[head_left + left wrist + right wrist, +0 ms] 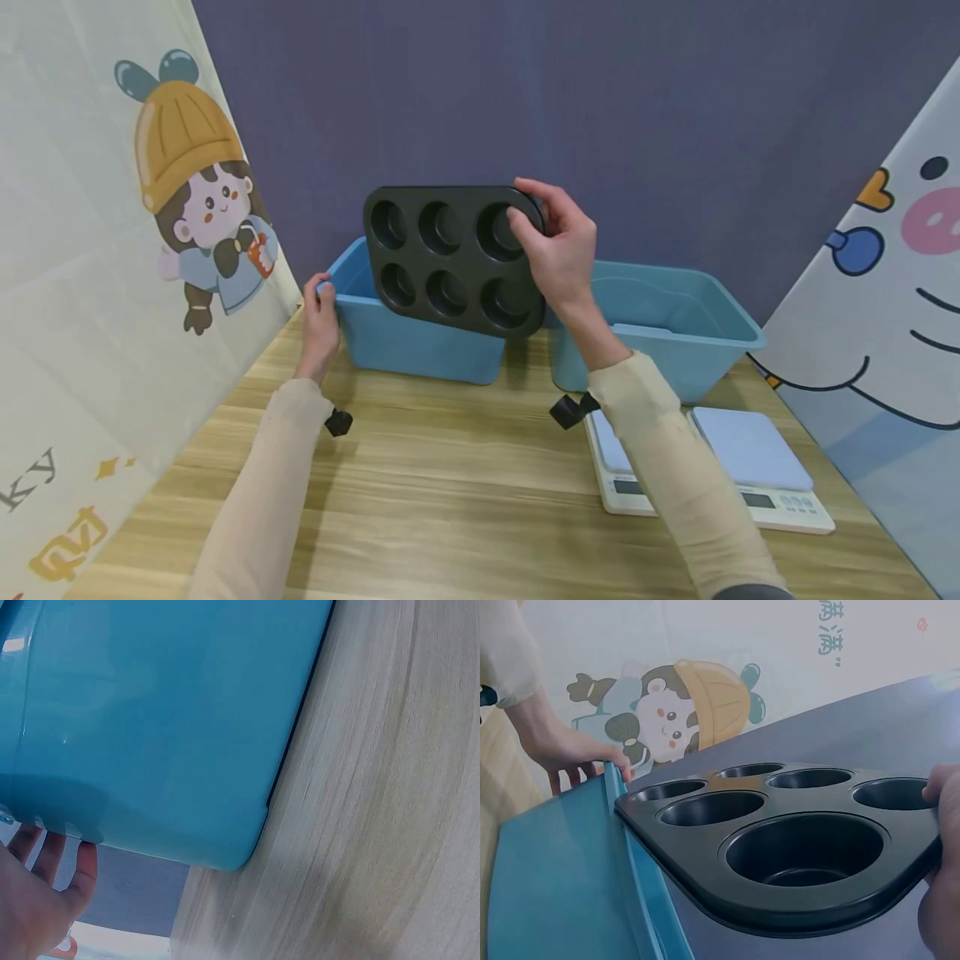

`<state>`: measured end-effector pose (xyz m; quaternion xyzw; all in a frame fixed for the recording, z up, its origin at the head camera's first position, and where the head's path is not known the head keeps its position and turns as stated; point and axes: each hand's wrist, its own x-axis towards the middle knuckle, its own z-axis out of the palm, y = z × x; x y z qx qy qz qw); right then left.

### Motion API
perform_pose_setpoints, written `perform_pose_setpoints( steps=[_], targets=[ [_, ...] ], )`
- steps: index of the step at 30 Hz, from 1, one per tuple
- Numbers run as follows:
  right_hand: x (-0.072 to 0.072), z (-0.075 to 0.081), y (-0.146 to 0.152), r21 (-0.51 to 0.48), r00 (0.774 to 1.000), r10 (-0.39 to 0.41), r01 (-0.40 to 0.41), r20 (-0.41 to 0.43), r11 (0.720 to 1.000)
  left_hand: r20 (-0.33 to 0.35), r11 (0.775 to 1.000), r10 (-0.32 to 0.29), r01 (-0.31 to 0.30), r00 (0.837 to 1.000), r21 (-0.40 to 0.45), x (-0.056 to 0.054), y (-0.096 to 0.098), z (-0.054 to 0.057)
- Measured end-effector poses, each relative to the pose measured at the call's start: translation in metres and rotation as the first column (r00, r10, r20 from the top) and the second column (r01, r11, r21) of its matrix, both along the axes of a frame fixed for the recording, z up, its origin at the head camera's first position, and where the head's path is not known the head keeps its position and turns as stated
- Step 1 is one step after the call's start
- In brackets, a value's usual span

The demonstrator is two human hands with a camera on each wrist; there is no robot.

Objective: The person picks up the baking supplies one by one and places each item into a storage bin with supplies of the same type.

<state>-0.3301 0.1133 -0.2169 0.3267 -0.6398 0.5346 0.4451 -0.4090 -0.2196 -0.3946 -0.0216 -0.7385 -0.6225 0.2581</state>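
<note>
A dark muffin tin with two rows of cups is held up on its side by my right hand, thumb on the cup face and fingers behind the corner. In the right wrist view the muffin tin spans the middle, with part of the right hand at its edge. Behind and below it stands the left blue bin. My left hand grips that bin's left rim; in the left wrist view, the fingers of the left hand touch the bin's end.
A second blue bin stands to the right on the wooden table. Two white kitchen scales lie in front of it, one partly under my right sleeve. A dark blue backdrop rises behind, with printed panels at both sides.
</note>
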Motion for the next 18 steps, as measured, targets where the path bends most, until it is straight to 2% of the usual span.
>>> perform_pose_setpoints(
  steps=[3, 7, 11, 15, 18],
  targets=[
    [-0.004, 0.003, -0.002, -0.02, 1.0, 0.005, -0.005, 0.023, 1.0, -0.006, 1.0, 0.004, -0.004, 1.0, -0.006, -0.002, -0.001, -0.003],
    [-0.008, 0.006, -0.004, -0.038, 0.996, 0.013, -0.01, 0.092, 0.999, -0.019, 1.0, 0.002, -0.002, 1.0, 0.004, -0.002, -0.001, -0.004],
    [-0.014, 0.009, -0.007, -0.046, 0.991, 0.022, -0.016, 0.13, 0.999, -0.006, 1.0, 0.007, -0.007, 1.0, 0.007, -0.003, -0.001, -0.003],
    [-0.022, 0.01, -0.011, -0.045, 0.992, 0.032, -0.027, 0.126, 0.999, 0.025, 1.0, -0.004, 0.003, 1.0, 0.019, 0.001, -0.001, 0.003],
    [-0.029, 0.011, -0.015, -0.04, 0.992, 0.042, -0.038, 0.119, 0.998, 0.029, 0.999, -0.021, 0.02, 0.999, 0.043, 0.011, 0.002, 0.014]
  ],
)
